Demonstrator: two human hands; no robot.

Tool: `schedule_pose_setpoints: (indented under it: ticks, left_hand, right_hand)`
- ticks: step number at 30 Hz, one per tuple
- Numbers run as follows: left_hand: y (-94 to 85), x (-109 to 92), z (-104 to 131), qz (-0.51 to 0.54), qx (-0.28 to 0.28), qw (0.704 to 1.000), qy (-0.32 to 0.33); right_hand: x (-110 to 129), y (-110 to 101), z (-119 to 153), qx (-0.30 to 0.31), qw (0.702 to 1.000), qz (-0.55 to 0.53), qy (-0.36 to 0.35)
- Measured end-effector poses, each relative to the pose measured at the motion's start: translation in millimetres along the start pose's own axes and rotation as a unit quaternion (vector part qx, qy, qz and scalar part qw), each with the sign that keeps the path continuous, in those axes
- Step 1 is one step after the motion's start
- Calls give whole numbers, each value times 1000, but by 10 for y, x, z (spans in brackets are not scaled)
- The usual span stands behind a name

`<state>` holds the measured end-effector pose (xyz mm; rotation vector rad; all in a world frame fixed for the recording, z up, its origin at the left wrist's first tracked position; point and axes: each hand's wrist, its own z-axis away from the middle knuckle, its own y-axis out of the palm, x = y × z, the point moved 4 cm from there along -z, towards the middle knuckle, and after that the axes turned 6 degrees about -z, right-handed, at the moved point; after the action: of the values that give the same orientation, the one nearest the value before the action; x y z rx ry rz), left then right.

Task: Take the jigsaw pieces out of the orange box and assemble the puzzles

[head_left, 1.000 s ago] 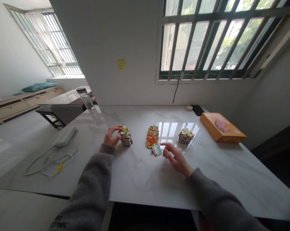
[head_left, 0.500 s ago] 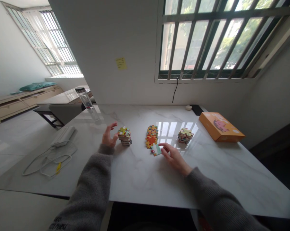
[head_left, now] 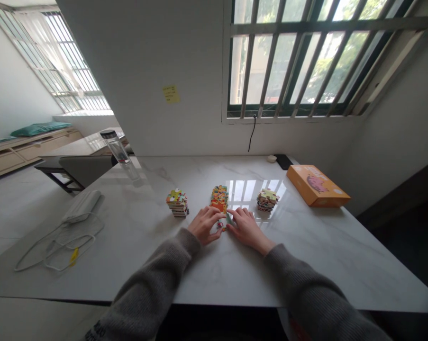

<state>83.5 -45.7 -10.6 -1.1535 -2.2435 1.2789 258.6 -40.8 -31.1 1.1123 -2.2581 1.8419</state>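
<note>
The puzzle piece (head_left: 223, 225) is at the near end of the orange row (head_left: 219, 195), our left hand (head_left: 204, 224) and right hand (head_left: 248, 228) flanking it, seemingly for steadiness, fingers bent, their grip we cannot tell.

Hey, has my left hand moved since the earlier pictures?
Yes, to the right: your left hand was left of the leftmost puzzle stack and is now right of it, and nearer you.

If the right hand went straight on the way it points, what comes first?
Probably the pale puzzle piece at the right hand, then the left hand; depth and contact are unclear.
</note>
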Motion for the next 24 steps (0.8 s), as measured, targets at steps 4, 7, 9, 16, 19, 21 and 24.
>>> schedule_pose_setpoints:
  ticks: [4, 7, 9, 16, 19, 21, 24]
  left_hand:
    - [173, 35, 59, 17, 22, 1000, -10]
    - [160, 22, 70, 28, 12, 999, -14]
    - [102, -5, 58, 39, -14, 999, -17]
    - [-50, -68, 27, 24, -99, 995, -21]
    - [-52, -75, 26, 25, -102, 994, -18]
    - [-53, -77, 24, 37, -103, 994, -19]
    - [-66, -76, 22, 60, -106, 992, -26]
  right_hand:
    - [-35, 11, -10, -6, 1000, -18, 4]
    - [-82, 4, -23, -32, 991, -128, 31]
    - [-115, -5, -21, -54, 966, -243, 71]
    - [-24, -21, 59, -81, 801, -561, 191]
    - [42, -4, 82, -66, 760, -614, 203]
    - [73, 16, 89, -51, 745, -634, 200]
    - [102, 40, 94, -33, 737, -648, 189]
